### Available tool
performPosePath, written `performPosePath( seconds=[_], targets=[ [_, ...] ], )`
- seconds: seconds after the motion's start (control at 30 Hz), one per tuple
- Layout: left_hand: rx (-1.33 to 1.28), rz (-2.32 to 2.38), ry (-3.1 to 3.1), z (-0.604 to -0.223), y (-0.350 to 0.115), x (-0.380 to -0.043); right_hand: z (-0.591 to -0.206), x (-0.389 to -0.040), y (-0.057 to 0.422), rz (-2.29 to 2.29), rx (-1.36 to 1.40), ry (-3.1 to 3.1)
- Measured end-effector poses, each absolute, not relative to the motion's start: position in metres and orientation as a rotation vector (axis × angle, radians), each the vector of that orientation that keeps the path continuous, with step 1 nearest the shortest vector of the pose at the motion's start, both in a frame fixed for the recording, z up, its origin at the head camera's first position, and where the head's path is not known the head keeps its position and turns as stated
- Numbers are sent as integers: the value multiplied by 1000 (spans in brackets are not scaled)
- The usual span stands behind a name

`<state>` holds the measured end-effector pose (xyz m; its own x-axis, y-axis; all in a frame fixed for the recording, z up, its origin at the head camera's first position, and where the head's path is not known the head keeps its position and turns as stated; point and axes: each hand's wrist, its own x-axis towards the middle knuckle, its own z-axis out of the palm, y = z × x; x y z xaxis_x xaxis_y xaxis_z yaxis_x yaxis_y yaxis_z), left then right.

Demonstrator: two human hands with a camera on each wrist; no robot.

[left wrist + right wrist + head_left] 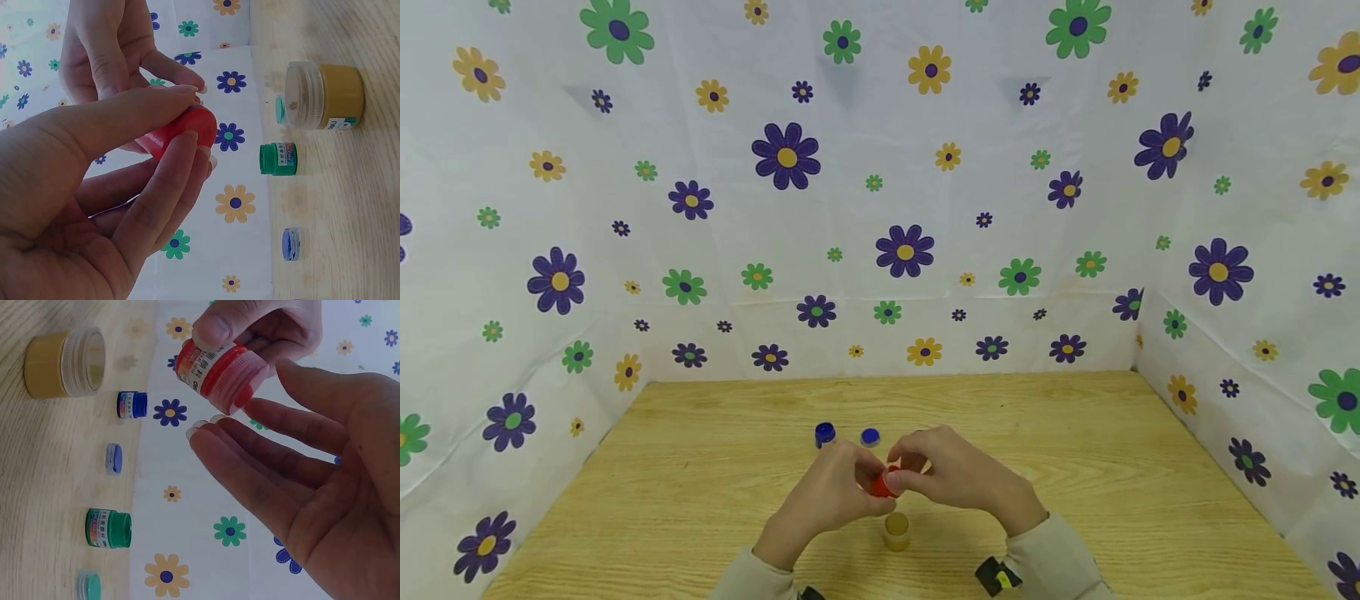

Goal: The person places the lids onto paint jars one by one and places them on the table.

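Observation:
My left hand (831, 493) grips a small red paint jar (215, 372), held tilted above the table. Its clear lid (236, 384), tinted red, sits on the end facing my right hand (958, 477). In the right wrist view, the fingers of that hand are spread and fairly straight, close around the lid. One fingertip is at the lid's edge; whether it touches I cannot tell. The left wrist view shows the jar's red base (199, 128) between my left thumb and fingers. Below the hands a larger yellow-brown jar (897, 533) with a clear lid stands upright.
Behind the left hand stands an uncapped blue paint jar (824, 433), with a blue lid (870, 437) to its right. A green paint jar (109, 528) and a green lid (90, 586) stand farther right. A flowered sheet (850, 208) surrounds the wooden table (700, 467).

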<state>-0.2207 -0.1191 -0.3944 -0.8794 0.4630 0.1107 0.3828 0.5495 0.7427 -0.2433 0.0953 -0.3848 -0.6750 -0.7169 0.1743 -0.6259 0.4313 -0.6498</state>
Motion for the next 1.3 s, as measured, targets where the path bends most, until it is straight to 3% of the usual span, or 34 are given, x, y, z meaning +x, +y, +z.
performPosePath(
  seconds=[0.47,1.3],
  targets=[
    [714,1240,2673,-395,-120,-222,-385,-242,98,-1168,-1334,2414],
    [718,1225,2683,-396,-120,-222,-383,-241,97,-1100,-1171,2503]
  ],
)
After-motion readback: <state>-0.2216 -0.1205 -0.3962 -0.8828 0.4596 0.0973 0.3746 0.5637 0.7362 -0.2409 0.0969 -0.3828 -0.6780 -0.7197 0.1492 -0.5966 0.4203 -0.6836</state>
